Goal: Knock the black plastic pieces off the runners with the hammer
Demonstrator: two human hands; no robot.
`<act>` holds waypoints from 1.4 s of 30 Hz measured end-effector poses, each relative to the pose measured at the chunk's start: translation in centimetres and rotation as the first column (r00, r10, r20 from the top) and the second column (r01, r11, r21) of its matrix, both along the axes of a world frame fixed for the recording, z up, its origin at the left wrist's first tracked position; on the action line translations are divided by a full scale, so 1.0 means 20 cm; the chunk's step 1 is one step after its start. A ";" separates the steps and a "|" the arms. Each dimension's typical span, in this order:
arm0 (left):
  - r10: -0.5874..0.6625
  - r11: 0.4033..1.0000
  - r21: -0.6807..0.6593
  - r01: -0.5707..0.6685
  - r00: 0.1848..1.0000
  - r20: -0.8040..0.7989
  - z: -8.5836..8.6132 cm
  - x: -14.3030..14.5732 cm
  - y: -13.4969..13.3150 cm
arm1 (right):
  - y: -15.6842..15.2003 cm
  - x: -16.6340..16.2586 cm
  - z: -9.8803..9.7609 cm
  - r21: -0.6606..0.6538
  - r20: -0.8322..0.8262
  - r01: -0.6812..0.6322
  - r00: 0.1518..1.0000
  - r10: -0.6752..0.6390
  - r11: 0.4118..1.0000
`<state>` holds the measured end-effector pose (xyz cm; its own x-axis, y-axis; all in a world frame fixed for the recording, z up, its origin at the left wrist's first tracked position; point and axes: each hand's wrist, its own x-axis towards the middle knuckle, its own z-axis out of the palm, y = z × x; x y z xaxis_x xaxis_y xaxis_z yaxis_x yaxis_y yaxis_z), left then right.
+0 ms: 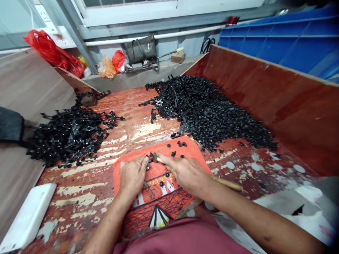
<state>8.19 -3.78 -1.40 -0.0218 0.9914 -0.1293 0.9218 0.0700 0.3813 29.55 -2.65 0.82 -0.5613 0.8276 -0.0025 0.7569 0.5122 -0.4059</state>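
An orange printed cloth [185,150] lies on the worn red worktable [87,190] right in front of me. My right hand [185,173] is closed round a small wooden-handled hammer [227,183], its head [154,157] resting near the cloth's top edge. My left hand [132,174] lies on the cloth with fingers curled, its fingertips pinching a small black plastic piece [147,159] beside the hammer head. A few loose black pieces [181,143] are scattered on the cloth beyond both hands.
A large heap of black plastic parts [209,113] fills the table's right back; a heap of black sprue frames [69,132] lies left. A red wooden wall [278,95] bounds the right. A white flat object [26,218] sits near left. Bags [53,53] and a blue crate [286,38] stand behind.
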 end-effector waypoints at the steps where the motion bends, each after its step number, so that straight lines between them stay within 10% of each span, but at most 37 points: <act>1: -0.005 1.000 0.000 0.005 1.000 -0.013 0.00 0.00 0.00 | 0.00 0.00 0.00 -0.013 0.020 -0.006 1.000 0.007 1.000; 7: 0.034 0.999 0.039 -0.038 0.994 0.099 -0.02 -0.03 0.00 | 0.04 0.07 0.10 0.028 -0.329 0.088 0.942 -0.074 0.996; 12: 0.151 0.981 0.040 -0.189 0.880 0.450 -0.07 -0.11 0.01 | 0.19 0.08 0.11 0.023 -0.121 0.182 0.977 -0.178 0.983; 20: 0.273 0.949 -0.091 -0.303 0.636 0.722 0.00 -0.12 -0.09 | 0.38 -0.28 0.01 0.033 0.011 -0.060 0.998 0.060 0.998; 26: 0.396 0.907 -0.306 -0.289 0.342 0.852 0.08 -0.16 -0.19 | 0.36 -0.28 0.05 -0.042 0.089 -0.009 0.996 0.013 0.999; 35: 0.498 0.866 -0.498 0.053 -0.190 0.846 0.16 -0.11 -0.24 | 0.30 -0.23 0.08 -0.066 0.045 0.077 0.996 -0.074 0.995; 42: 0.428 0.898 -0.438 -0.045 -0.140 0.893 0.17 -0.02 -0.25 | 0.11 -0.17 0.16 -0.121 -0.502 -0.166 0.861 0.084 0.979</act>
